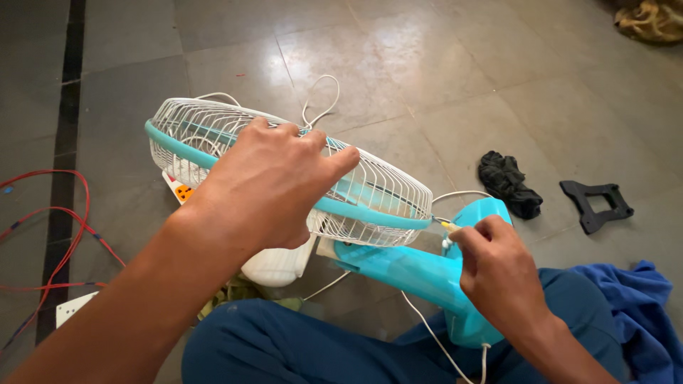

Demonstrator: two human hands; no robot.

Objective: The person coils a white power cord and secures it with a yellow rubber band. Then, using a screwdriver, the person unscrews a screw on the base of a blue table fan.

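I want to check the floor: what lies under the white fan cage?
Under the fan cage, a white motor housing and a white board with an orange part show; the left hand covers the rest.

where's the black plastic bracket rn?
Head view, right side: the black bracket lies flat on the tiled floor, just right of the black cloth and above the blue cloth.

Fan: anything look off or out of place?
Yes. The fan lies tipped across the person's lap, not standing. Left hand presses on the white grille; right hand pinches a small tool at the neck. Black bracket lies loose on floor.
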